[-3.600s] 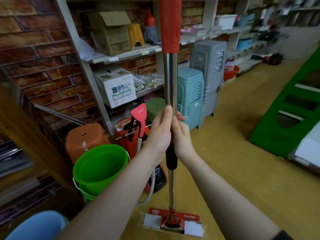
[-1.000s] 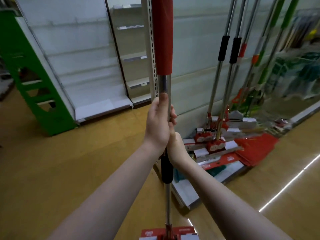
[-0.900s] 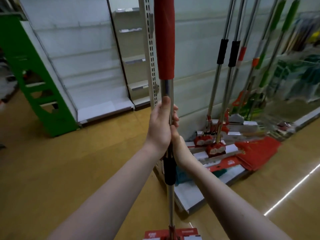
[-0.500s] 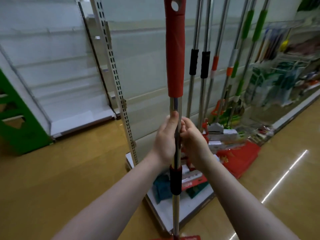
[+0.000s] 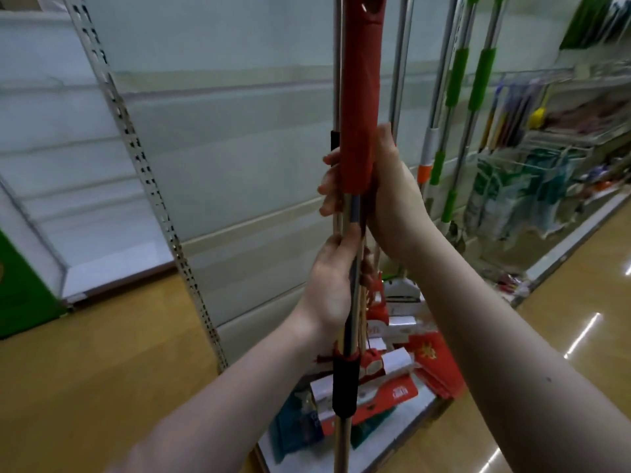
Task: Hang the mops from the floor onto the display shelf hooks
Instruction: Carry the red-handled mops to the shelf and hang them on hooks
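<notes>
Red-gripped and steel-shafted, the mop [image 5: 361,97] is standing upright just in front of the display shelf [image 5: 239,148], the right hand [image 5: 387,196] curling its fingers round the grip's lower end, the left hand [image 5: 331,288] clasping the shaft beneath.

head cam | faces forward, slightly down | near display shelf [image 5: 239,131]
</notes>
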